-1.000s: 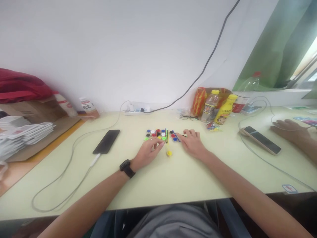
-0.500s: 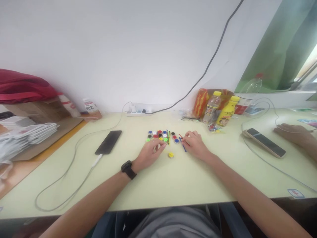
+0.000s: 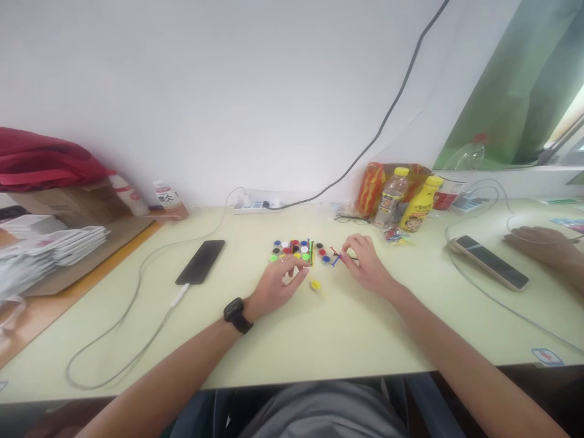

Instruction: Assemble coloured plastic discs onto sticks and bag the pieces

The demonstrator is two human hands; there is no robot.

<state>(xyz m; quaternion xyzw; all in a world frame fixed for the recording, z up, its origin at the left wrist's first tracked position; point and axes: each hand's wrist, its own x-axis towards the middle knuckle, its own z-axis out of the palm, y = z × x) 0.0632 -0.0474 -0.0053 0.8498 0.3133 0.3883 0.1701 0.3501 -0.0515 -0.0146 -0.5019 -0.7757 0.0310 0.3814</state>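
A cluster of small coloured caps (image 3: 292,249) lies on the pale yellow desk (image 3: 319,328), with thin coloured sticks (image 3: 311,250) along its right side. My left hand (image 3: 276,285), a black watch on its wrist, rests on the desk just below the cluster, fingers loosely curled, fingertips by the green caps. A lone yellow cap (image 3: 314,285) sits between my hands. My right hand (image 3: 365,264) pinches a small bundle of blue, red and black sticks (image 3: 336,258) right of the cluster.
A black phone (image 3: 199,261) on a white cable lies to the left. A power strip (image 3: 255,205) sits at the wall. Drink bottles (image 3: 406,201) and snack bags stand back right. Another person's hand (image 3: 541,243) rests beside a second phone (image 3: 493,261). Stacked papers (image 3: 50,249) sit left.
My right hand has gathered the blue, red and black sticks from the desk and lifted them slightly in a pinch. My left hand stays almost still below the caps.
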